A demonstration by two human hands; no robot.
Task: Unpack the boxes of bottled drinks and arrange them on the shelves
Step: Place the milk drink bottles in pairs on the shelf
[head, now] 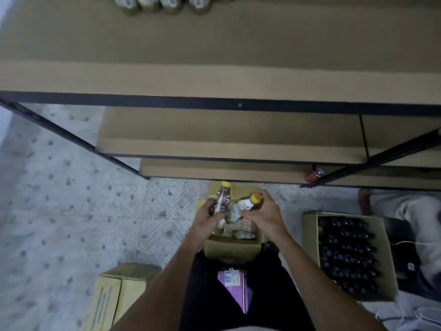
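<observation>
An open cardboard box (230, 247) stands on the floor in front of me, with more bottles in crumpled plastic wrap inside. My left hand (207, 217) grips a brown bottle with a yellow cap (222, 197), held upright above the box. My right hand (263, 211) grips a second yellow-capped bottle (248, 203), tilted to the left. The brown shelf (214, 75) with a dark front rail lies above; several bottles (164, 4) stand at its back. Lower shelf levels (226, 144) show beneath it.
A second open box (310, 235) full of dark-capped bottles sits to the right. A closed yellow carton (124, 290) is at the lower left. A red can (315, 175) lies on the lowest shelf. Another person's legs (410, 211) are at the far right. The floor is patterned tile.
</observation>
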